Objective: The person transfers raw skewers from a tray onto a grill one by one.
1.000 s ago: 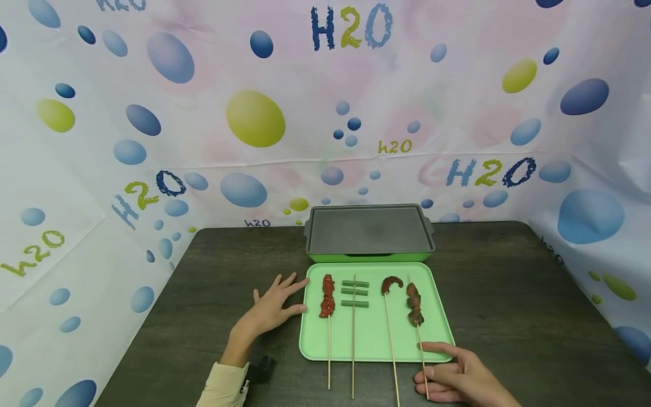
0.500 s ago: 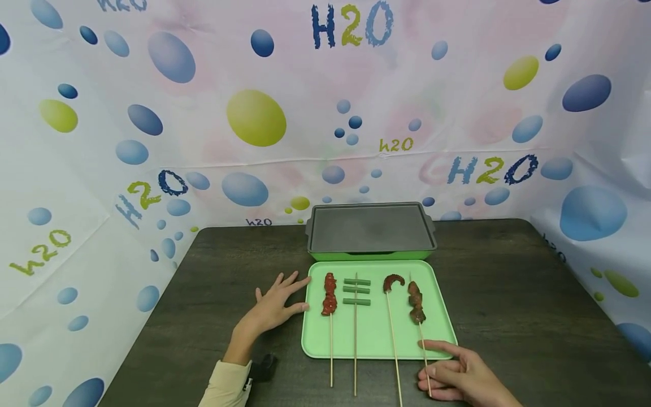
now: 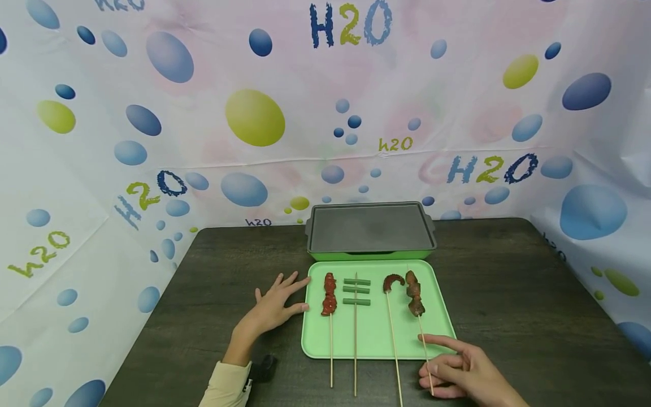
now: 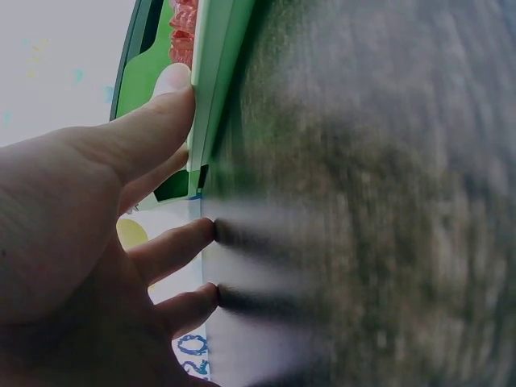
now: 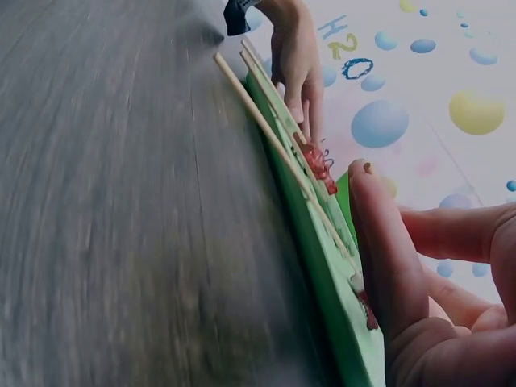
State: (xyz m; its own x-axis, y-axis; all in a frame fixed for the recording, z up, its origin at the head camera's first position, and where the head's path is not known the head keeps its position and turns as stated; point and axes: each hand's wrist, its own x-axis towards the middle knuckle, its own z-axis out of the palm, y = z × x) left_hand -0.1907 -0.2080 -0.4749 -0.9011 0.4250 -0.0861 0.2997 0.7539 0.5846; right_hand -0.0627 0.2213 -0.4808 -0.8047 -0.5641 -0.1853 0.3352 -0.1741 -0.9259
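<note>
The brown-meat skewer (image 3: pixel 415 294) is pinched low on its stick between the thumb and curled fingers of the right hand (image 3: pixel 460 370), with the index finger reaching forward to the stick higher up; the chunks lie beyond the fingertips, over the right part of the green tray (image 3: pixel 373 336), though whether they rest on it is hard to tell. The left hand's (image 3: pixel 271 308) fingers are spread, thumb and index finger touching the tray's left rim, other fingertips on the surface (image 3: pixel 508 294). The stick is thin, pale and wood-like; its chunks are lumpy, dark brown and uneven, threaded in a short row. Just beside them sits a curled, reddish-brown tentacle-like skewer (image 3: pixel 394 282); farther left come a skewer of three smooth green crosspieces (image 3: pixel 357 290) and a glossy, knobbly red skewer (image 3: pixel 329 294). The tray is smooth with rounded corners, the surface dark and wood-grained, and behind the tray stands a flat grey griddle (image 3: pixel 371 226) with a green base.
</note>
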